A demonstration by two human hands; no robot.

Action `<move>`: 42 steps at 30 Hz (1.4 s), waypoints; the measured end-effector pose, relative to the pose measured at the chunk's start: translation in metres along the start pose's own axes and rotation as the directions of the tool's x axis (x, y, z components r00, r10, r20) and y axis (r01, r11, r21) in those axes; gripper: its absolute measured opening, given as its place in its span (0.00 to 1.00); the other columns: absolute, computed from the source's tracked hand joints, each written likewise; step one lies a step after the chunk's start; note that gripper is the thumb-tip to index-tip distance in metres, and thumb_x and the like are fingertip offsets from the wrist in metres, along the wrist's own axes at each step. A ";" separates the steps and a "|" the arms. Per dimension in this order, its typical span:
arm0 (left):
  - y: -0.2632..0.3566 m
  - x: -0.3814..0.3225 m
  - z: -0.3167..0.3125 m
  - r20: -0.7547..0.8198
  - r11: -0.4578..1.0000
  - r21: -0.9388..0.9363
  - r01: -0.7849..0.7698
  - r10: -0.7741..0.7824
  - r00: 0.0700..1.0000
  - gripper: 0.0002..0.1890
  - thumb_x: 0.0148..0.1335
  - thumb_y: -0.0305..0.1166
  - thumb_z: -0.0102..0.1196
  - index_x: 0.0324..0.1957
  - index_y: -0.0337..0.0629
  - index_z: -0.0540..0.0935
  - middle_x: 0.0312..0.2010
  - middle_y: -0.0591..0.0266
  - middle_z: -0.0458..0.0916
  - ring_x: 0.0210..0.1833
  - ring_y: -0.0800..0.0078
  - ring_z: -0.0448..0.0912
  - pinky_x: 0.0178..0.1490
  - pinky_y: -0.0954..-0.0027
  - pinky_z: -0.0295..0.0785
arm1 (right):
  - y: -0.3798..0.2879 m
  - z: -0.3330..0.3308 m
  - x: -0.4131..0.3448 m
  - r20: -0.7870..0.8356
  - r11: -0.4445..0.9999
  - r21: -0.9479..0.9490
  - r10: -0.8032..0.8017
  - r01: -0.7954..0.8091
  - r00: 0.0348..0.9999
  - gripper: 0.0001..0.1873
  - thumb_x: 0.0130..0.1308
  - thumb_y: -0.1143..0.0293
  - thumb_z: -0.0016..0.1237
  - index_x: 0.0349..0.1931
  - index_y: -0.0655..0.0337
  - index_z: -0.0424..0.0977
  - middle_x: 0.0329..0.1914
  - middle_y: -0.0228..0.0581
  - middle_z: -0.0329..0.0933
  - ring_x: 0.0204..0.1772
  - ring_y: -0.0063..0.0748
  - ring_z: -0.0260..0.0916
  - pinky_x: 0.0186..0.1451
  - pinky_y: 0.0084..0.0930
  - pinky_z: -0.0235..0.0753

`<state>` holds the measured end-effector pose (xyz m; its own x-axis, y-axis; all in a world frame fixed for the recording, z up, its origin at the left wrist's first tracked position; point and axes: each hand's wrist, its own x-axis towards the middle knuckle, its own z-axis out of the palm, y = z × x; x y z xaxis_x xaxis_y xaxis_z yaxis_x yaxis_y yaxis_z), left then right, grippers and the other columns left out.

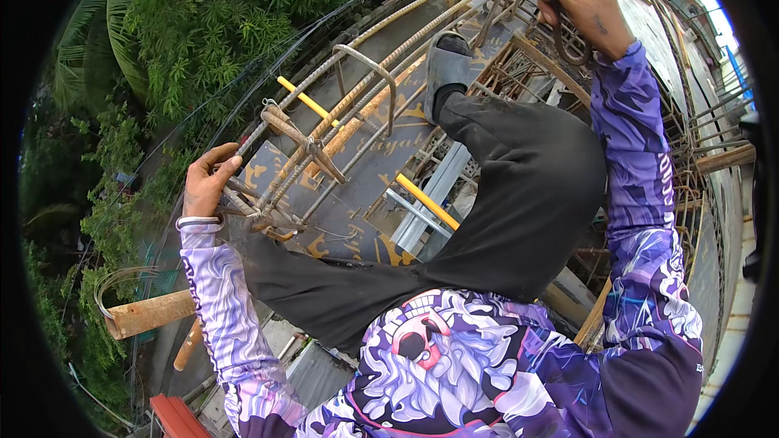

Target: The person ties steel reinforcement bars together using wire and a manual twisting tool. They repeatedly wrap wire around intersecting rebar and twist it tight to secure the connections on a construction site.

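Note:
A long cage of ribbed steel reinforcing bars (359, 88) runs diagonally before me, from lower left to upper right. My left hand (206, 181) grips the end of its outer bar between thumb and fingers. Bent steel stirrups (382, 73) loop around the bars; some are bunched and tied with wire near my left hand. My right hand (587, 6), raised at the top right, holds a dark bent steel stirrup (563, 52) beside the cage's far end. Part of that stirrup is hidden behind the fingers.
My sandalled foot (449, 67) rests on printed formwork board (383, 152) beside the cage. Openings below show metal channels (433, 194) and a yellow bar (426, 201). Cables (268, 64) and trees (213, 24) border the left. A rusty pipe (152, 314) juts out near my left sleeve.

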<state>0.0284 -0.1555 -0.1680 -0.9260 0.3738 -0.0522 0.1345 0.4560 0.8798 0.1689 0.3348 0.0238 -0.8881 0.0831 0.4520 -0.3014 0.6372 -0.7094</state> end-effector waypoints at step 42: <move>0.136 0.160 0.135 0.261 0.871 0.427 0.242 -0.375 0.890 0.50 0.54 0.78 0.42 0.39 0.31 0.87 0.39 0.45 0.85 0.42 0.55 0.83 0.48 0.57 0.77 | 0.051 0.150 0.081 0.130 0.885 0.395 0.213 -0.248 0.968 0.12 0.71 0.63 0.53 0.40 0.64 0.73 0.18 0.24 0.63 0.18 0.14 0.59 0.22 0.18 0.65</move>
<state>-0.0538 0.0749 -0.1206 -0.7823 0.3721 -0.4995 0.0435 0.8326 0.5522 0.0295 0.2591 -0.0564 -0.9694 0.1165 0.2161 -0.1836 0.2403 -0.9532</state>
